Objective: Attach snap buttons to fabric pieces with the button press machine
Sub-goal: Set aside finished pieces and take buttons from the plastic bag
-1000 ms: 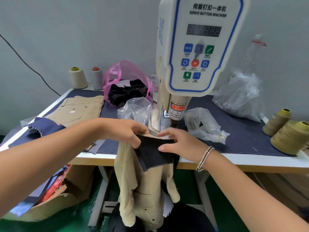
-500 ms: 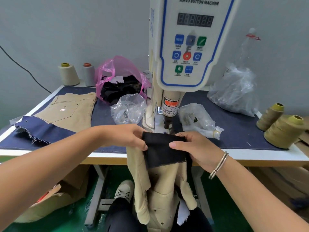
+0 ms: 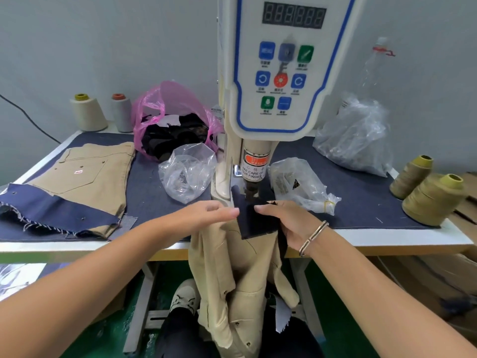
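A small dark navy fabric piece [image 3: 254,222] lies at the table's front edge, its far end under the punch [image 3: 251,188] of the white servo button machine [image 3: 284,73]. My left hand [image 3: 206,215] pinches the piece's left edge, where the khaki garment [image 3: 232,267] meets it. My right hand [image 3: 286,223], a bracelet on its wrist, holds the right edge with the thumb on top. The khaki garment hangs from under the dark piece down over my lap. No loose snap button is visible.
On the denim-covered table [image 3: 361,197] lie a folded khaki garment with a denim scrap [image 3: 85,182] at left, a pink bag [image 3: 170,125], and clear plastic bags [image 3: 188,171] [image 3: 299,184] [image 3: 356,135]. Thread cones stand at back left [image 3: 87,112] and right [image 3: 433,200].
Both hands have pushed the dark fabric piece forward, from off the table edge to under the machine's punch. My view has moved closer to the machine.
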Motion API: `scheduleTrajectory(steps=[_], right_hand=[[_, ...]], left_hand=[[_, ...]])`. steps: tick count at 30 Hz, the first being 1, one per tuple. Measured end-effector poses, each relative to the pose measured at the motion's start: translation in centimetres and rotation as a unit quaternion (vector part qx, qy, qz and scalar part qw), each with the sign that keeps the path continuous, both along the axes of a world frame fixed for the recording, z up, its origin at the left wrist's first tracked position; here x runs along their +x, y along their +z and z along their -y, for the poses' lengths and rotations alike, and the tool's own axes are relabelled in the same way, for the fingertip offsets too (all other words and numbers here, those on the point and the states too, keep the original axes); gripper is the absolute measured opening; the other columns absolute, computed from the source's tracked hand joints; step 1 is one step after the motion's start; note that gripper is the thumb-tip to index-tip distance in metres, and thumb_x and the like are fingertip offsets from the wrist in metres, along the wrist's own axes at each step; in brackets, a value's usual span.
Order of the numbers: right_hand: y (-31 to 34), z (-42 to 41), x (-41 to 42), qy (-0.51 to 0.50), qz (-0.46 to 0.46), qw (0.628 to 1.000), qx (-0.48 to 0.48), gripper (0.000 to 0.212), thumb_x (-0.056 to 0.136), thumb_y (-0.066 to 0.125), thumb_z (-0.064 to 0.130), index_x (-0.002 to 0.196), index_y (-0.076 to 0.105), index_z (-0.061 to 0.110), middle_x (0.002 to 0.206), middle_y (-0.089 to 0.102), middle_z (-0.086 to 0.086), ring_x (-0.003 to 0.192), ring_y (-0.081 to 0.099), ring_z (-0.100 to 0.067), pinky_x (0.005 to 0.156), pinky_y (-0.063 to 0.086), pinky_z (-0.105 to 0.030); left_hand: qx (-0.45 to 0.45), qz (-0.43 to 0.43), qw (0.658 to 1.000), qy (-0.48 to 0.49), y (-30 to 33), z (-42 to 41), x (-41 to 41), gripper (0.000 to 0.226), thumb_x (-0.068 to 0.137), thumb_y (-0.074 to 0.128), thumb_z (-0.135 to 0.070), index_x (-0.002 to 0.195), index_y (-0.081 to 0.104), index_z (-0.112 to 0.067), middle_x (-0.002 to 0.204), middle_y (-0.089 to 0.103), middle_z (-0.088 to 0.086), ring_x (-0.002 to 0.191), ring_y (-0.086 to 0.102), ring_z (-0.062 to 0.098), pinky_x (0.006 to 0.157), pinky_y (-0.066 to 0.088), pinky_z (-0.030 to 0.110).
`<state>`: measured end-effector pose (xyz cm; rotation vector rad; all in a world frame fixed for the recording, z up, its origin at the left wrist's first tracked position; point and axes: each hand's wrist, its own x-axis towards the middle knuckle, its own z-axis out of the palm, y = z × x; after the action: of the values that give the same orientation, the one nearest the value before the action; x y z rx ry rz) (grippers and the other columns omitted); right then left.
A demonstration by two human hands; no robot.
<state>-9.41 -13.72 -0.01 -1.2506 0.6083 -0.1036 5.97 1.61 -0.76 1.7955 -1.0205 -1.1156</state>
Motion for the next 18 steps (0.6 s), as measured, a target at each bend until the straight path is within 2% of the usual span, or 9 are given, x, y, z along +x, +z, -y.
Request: scheduleTrajectory(steps=[2,5,7,8,10,12,14,16,18], right_hand=[[-0.2,0.1,-0.1,0.001,-0.003,1.0,-0.005,0.012,0.09,0.059,0.01,0.095,0.069,0.006,0.09,0.072,-0.009,0.084,0.066,-0.019,0.076,0.05,-0.029],[-0.2,-0.2,-0.1,-0.008,0.0,1.0,-0.026,0.011,0.089,0.059,0.006,0.094,0.069,0.004,0.091,0.07,-0.012,0.082,0.065,-0.02,0.078,0.05,-0.03],[0.0,-0.5,0.0,-0.023,0.0,0.996,-0.086,0.009,0.087,0.061,0.005,0.092,0.069,0.002,0.09,0.07,-0.014,0.081,0.065,-0.02,0.077,0.051,-0.03],[0.1,-0.8,0.0,-0.027,-0.002,0.991,-0.129,0.008,0.086,0.063,0.006,0.091,0.07,0.003,0.088,0.07,-0.013,0.081,0.065,-0.02,0.077,0.051,-0.031],[0.1,-1.4,0.0,-0.022,-0.006,0.977,-0.213,0.006,0.084,0.066,0.011,0.085,0.072,0.013,0.083,0.073,-0.005,0.079,0.068,-0.016,0.077,0.053,-0.03],[0.0,-1.8,-0.1,-0.015,-0.002,0.966,-0.258,0.013,0.083,0.068,0.015,0.076,0.072,0.025,0.077,0.074,0.003,0.077,0.07,-0.01,0.075,0.056,-0.025],[-0.1,-1.6,-0.2,-0.019,0.005,0.97,-0.244,0.012,0.082,0.069,0.014,0.075,0.072,0.024,0.08,0.074,-0.001,0.082,0.07,-0.015,0.081,0.056,-0.031],[-0.2,-1.1,-0.4,-0.028,0.009,0.983,-0.179,0.006,0.082,0.069,0.011,0.081,0.073,0.016,0.085,0.074,-0.009,0.087,0.07,-0.023,0.085,0.054,-0.036],[-0.3,-0.7,-0.6,-0.033,0.018,0.992,-0.117,0.007,0.083,0.067,0.006,0.083,0.072,0.01,0.084,0.074,-0.01,0.083,0.069,-0.022,0.081,0.055,-0.032]], left_hand=[[-0.022,0.06,0.997,0.052,-0.3,0.1,-0.4,0.035,0.076,0.065,-0.063,0.067,0.062,-0.029,0.071,0.057,-0.014,0.072,0.052,-0.001,0.069,0.036,0.023],[-0.016,-0.045,0.992,0.118,0.0,0.4,-0.6,0.031,0.075,0.066,-0.056,0.08,0.071,-0.026,0.088,0.07,-0.008,0.089,0.063,0.012,0.084,0.044,0.031],[-0.007,-0.087,0.992,0.096,0.3,0.5,-0.7,0.047,0.064,0.063,-0.074,0.089,0.075,-0.035,0.098,0.072,-0.017,0.1,0.062,0.004,0.095,0.041,0.028],[-0.001,-0.047,0.996,0.077,0.5,0.6,-0.9,0.061,0.058,0.058,-0.084,0.095,0.074,-0.038,0.104,0.07,-0.022,0.105,0.059,-0.001,0.097,0.038,0.026],[0.025,0.077,0.994,0.072,0.4,1.0,-1.4,0.096,0.044,0.049,-0.096,0.106,0.071,-0.027,0.111,0.069,-0.013,0.108,0.059,0.004,0.099,0.042,0.028],[0.052,0.127,0.988,0.075,0.4,1.3,-2.0,0.107,0.035,0.049,-0.099,0.104,0.07,-0.021,0.105,0.071,-0.006,0.1,0.063,0.008,0.096,0.048,0.033],[0.049,0.114,0.99,0.067,0.3,1.3,-1.8,0.087,0.046,0.061,-0.089,0.099,0.073,-0.021,0.099,0.073,-0.004,0.096,0.066,0.009,0.093,0.051,0.032],[0.028,0.089,0.994,0.06,0.5,0.9,-1.1,0.037,0.071,0.072,-0.058,0.082,0.073,-0.024,0.078,0.069,-0.01,0.078,0.064,0.004,0.076,0.048,0.022],[0.018,0.078,0.993,0.083,0.4,0.7,-0.4,0.026,0.074,0.071,-0.039,0.076,0.065,-0.014,0.074,0.059,-0.008,0.076,0.053,0.008,0.071,0.037,0.024]])
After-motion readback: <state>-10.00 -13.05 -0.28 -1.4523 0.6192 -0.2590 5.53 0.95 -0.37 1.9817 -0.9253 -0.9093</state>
